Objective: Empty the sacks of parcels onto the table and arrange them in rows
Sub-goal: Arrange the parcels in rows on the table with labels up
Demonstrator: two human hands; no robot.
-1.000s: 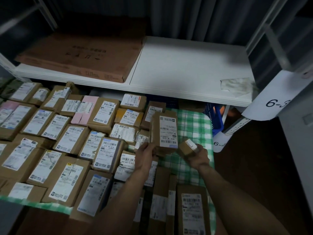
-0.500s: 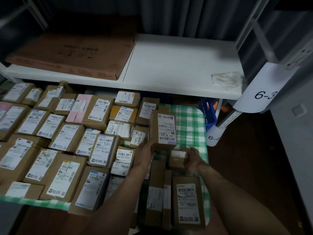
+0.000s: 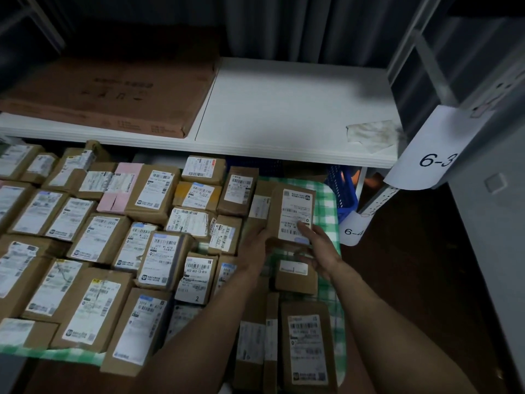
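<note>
Many brown parcels with white labels lie in rows on a table under a green checked cloth [image 3: 328,200]. A tall brown parcel [image 3: 292,207] stands tilted at the back right of the rows. My left hand [image 3: 255,248] grips its lower left edge. My right hand [image 3: 319,251] pinches its lower right corner, thumb on the label. A small brown box [image 3: 295,277] lies on the cloth just below my right hand, free of both hands. A pink parcel [image 3: 120,189] sits among the back rows.
A white shelf [image 3: 284,109] overhangs the back of the table and carries a flat cardboard carton [image 3: 113,95] and a crumpled paper [image 3: 372,133]. A blue crate [image 3: 343,191] stands under the shelf at right. Paper tags read 6-3 [image 3: 434,160] and 6-4 [image 3: 353,231]. Dark floor lies to the right.
My right hand has put the small box down on the cloth and moved up to the tall parcel. Now both hands hold that parcel, which has shifted a little to the back right.
</note>
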